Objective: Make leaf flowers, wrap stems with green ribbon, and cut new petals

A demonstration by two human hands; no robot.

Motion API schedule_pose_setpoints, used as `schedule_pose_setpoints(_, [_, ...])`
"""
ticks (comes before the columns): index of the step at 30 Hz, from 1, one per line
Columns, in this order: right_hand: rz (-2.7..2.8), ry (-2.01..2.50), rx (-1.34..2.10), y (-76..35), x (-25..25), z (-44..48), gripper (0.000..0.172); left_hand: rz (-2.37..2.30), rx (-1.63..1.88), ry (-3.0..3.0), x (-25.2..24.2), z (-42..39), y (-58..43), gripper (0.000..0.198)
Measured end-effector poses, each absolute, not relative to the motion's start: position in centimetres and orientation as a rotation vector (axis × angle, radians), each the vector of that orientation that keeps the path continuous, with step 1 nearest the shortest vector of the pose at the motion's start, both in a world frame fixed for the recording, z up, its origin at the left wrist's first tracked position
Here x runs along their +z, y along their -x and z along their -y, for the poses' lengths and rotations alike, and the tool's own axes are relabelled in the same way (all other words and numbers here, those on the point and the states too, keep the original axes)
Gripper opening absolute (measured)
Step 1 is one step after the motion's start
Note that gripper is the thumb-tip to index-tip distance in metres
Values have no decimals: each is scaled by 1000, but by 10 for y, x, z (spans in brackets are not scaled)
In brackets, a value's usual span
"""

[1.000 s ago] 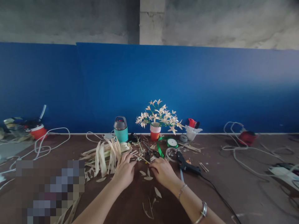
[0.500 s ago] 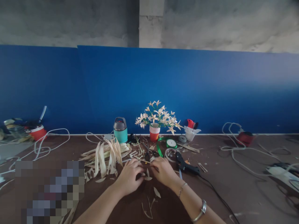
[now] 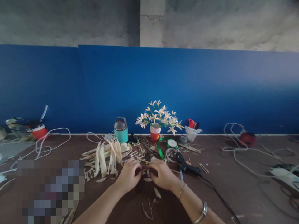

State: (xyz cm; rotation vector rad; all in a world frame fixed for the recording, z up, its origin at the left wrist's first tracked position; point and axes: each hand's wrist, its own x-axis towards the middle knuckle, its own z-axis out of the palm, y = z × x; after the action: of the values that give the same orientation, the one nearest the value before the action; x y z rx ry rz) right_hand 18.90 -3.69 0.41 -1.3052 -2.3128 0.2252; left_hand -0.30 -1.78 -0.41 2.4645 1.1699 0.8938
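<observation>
My left hand (image 3: 130,175) and my right hand (image 3: 163,174) are close together low over the brown table, fingers curled toward each other. Something thin and dark seems to run between their fingertips, too small to make out. Just beyond the fingers lie a thin pale stick (image 3: 142,159) and scissors (image 3: 149,154). Between and below the hands are small pale leaf-shaped pieces (image 3: 157,193) and a thin branching stem (image 3: 150,209). Dried pale husks (image 3: 100,158) are heaped left of my left hand. A black glue gun (image 3: 187,165) lies right of my right hand.
Pale flowers stand in stacked red and white cups (image 3: 155,132) at the back. Around them are a teal container (image 3: 121,133), green ribbon roll (image 3: 172,143), grey tape (image 3: 183,138) and a white cup (image 3: 191,133) with red-handled tools. White cables (image 3: 235,152) cross both sides.
Both hands' fingers have curled in more, with thumbs now raised nearer the fingertips. The view has shifted very slightly.
</observation>
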Motion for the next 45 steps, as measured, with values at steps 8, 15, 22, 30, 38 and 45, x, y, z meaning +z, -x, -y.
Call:
schedule_pose_setpoints(8, [2273,1284,205,-183,2,38,13,-1111,869,-2489,1,21,1,12])
schedule_pose_setpoints(15, [2260,1315,214,-186,4,38,12,-1100,943,-2477,2,19,2,14])
schedule_pose_setpoints(22, [2168,1410,227,-187,8,36,15,-1422,1202,-2208,26,-6,28,21])
schedule_pose_setpoints(30, [2142,1433,221,-187,6,34,15,-1628,861,-2304,30,-25,34,27])
schedule_pose_setpoints(38, [2127,1429,235,-187,4,34,17,-1854,641,-2358,25,-68,-23,23])
schedule_pose_setpoints(45, [2119,1437,212,-189,2,33,15,-2106,537,-2176,19,-103,-52,23])
